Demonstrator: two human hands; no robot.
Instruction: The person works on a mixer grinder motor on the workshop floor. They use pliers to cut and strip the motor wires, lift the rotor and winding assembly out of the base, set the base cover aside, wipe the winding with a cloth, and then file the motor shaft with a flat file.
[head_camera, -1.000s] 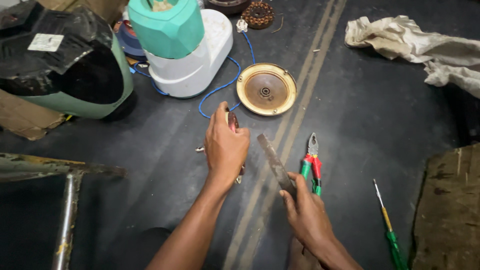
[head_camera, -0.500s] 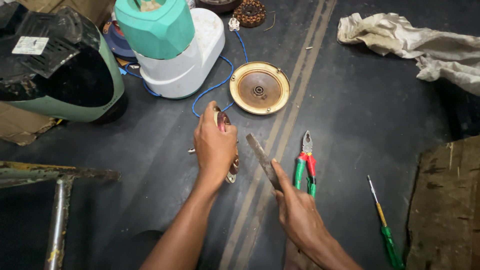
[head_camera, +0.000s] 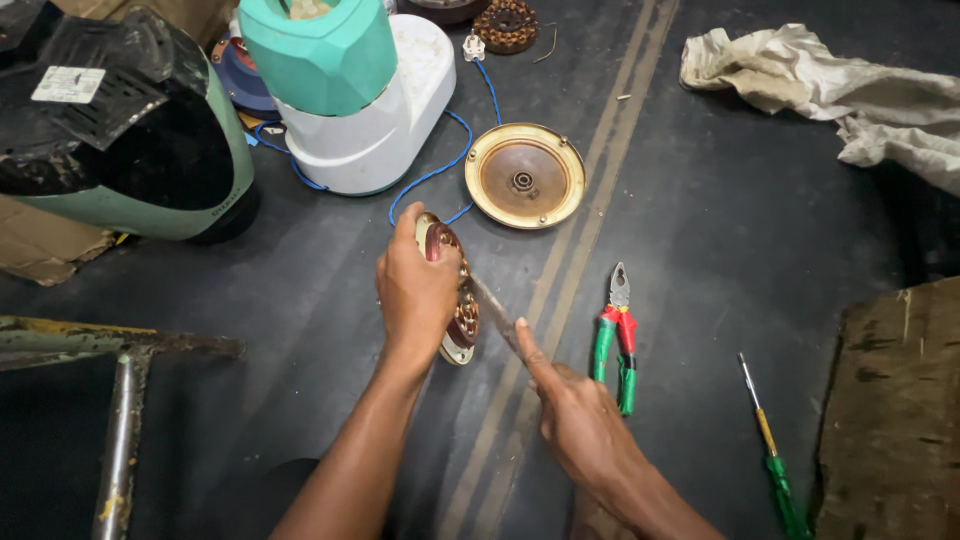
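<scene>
My left hand (head_camera: 415, 290) grips a round motor part with copper windings (head_camera: 457, 300), held on edge over the dark floor. My right hand (head_camera: 580, 425) holds a flat metal blade (head_camera: 495, 312), index finger stretched along it, with the tip resting against the wound part. Pliers with red and green handles (head_camera: 617, 335) lie just right of my right hand. A round brass-coloured cover plate (head_camera: 524, 175) lies beyond the hands.
A white and teal appliance body (head_camera: 345, 90) with a blue cord (head_camera: 440, 170) stands at the back left, beside a dark green housing (head_camera: 120, 140). A green-handled screwdriver (head_camera: 768, 450), crumpled cloth (head_camera: 850, 85), wooden board (head_camera: 895, 400) and metal frame (head_camera: 115, 400) surround the spot.
The blade in my right hand has moved left and now touches the wound part in my left hand. The view has shifted slightly.
</scene>
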